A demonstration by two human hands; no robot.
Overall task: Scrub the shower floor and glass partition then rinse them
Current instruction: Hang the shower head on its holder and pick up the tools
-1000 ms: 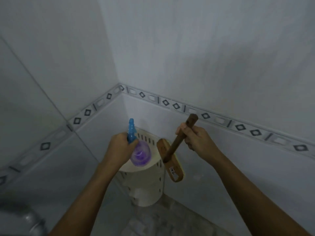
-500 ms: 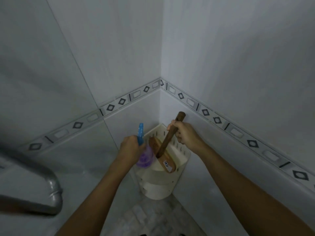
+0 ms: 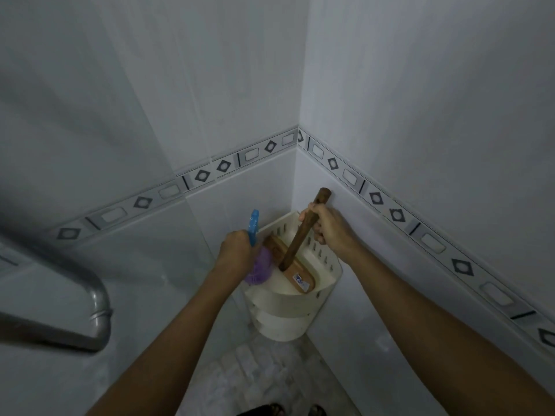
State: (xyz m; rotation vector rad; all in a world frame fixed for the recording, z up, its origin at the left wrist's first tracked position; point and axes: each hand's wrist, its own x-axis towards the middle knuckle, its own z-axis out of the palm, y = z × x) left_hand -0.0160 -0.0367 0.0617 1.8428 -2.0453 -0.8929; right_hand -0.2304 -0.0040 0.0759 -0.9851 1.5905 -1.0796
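My left hand grips a spray bottle with a purple body and a blue trigger head, held at the left rim of a cream corner shelf. My right hand is closed around the brown wooden handle of a scrub brush. The brush's wooden head lies inside the shelf's top tier, handle slanting up to the right. The pale mosaic shower floor shows below the shelf.
Grey tiled walls meet in the corner behind the shelf, with a diamond-pattern border strip running along both. A curved metal pipe juts in at the lower left. My sandalled toes show at the bottom edge.
Both hands have moved in over the corner shelf. The brush head has gone from hanging outside the shelf's front to lying in its top tier. The view has swung left and the pipe has appeared.
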